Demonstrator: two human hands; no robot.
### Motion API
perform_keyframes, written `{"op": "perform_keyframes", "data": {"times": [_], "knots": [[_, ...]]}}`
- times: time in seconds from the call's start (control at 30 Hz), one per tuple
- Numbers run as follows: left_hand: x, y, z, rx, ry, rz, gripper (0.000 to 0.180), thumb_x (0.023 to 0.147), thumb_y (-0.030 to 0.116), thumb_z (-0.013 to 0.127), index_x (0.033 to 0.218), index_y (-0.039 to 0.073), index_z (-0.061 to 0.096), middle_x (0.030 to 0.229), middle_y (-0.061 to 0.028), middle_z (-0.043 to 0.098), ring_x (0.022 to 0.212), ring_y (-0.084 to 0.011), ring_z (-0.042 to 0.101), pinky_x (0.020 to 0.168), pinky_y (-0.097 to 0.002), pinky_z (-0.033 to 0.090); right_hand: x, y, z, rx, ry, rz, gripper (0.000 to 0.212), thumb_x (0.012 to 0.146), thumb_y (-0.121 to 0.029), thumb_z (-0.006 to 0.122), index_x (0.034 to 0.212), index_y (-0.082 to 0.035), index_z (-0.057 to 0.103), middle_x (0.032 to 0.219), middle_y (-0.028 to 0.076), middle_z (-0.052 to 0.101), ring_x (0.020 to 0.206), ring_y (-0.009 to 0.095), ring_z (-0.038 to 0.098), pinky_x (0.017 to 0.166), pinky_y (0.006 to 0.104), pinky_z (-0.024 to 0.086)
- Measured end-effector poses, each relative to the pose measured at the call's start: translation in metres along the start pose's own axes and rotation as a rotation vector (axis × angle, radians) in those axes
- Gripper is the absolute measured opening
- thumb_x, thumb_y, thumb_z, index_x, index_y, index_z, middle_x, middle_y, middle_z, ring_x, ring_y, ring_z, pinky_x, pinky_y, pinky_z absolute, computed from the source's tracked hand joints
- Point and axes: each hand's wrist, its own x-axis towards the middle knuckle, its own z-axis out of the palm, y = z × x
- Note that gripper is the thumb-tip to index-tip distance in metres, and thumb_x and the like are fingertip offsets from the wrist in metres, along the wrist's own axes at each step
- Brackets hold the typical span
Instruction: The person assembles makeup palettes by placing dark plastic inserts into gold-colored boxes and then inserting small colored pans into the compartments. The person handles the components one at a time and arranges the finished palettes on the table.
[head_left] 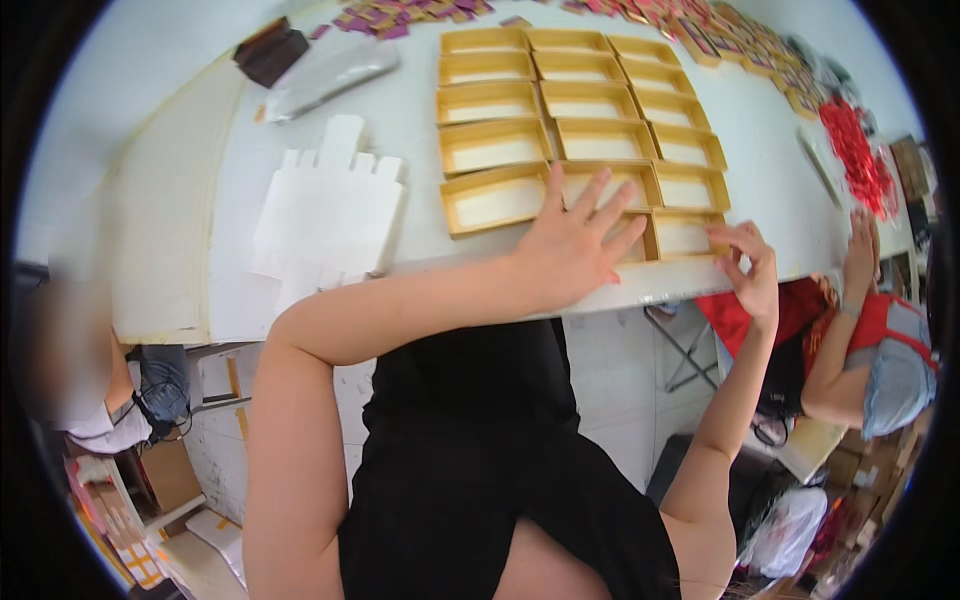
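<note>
Gold open-topped box trays with pale insides stand in three touching columns on the white table. My left hand reaches across the near trays with its fingers spread, and it holds nothing. Under and beside its fingertips, a nearest-row tray is partly hidden. At the near right corner, my right hand has its bent fingers and thumb at the outer end of a gold tray. The index finger reaches over that tray's end wall.
Flat white card blanks lie left, below a plastic-wrapped bundle and a dark brown box. Small purple and gold pieces cover the far edge. Red ribbons lie right, near a co-worker's hands. Another person sits left.
</note>
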Motion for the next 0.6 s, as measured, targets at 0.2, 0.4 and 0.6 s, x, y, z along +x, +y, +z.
{"op": "perform_keyframes", "data": {"times": [0.2, 0.4, 0.6], "knots": [[-0.007, -0.011, -0.029, -0.266, 0.054, 0.014, 0.087, 0.076, 0.057, 0.066, 0.145, 0.014, 0.036, 0.153, -0.0175, 0.027, 0.143, -0.0426, 0.017, 0.101, -0.0773, 0.016, -0.003, 0.001, -0.008, -0.070, -0.052, -0.109, 0.047, 0.060, 0.011, 0.062, 0.104, -0.002, 0.069, 0.109, 0.009, 0.070, 0.076, 0.019, 0.052, 0.061, 0.0289, 0.042], [-0.058, -0.262, -0.142, 0.037, 0.025, -0.335, 0.072, 0.072, 0.032, 0.078, 0.133, 0.008, 0.049, 0.138, -0.0171, 0.048, 0.129, -0.0351, 0.043, 0.103, -0.0479, 0.035, -0.041, -0.010, -0.054, 0.015, 0.100, 0.068, 0.032, 0.076, -0.003, 0.061, 0.108, 0.001, 0.066, 0.111, 0.011, 0.068, 0.079, 0.016, 0.051, 0.063, 0.0259, 0.040], [-0.189, -0.481, -0.168, 0.519, 0.037, -0.822, 0.031, 0.089, 0.023, 0.062, 0.118, 0.010, 0.060, 0.118, -0.0107, 0.063, 0.111, -0.0331, 0.057, 0.096, -0.0533, 0.044, 0.047, -0.057, -0.026, -0.091, 0.027, -0.023, 0.028, 0.075, -0.001, 0.059, 0.102, 0.002, 0.065, 0.103, 0.012, 0.069, 0.078, 0.018, 0.055, 0.063, 0.0279, 0.041]]}}
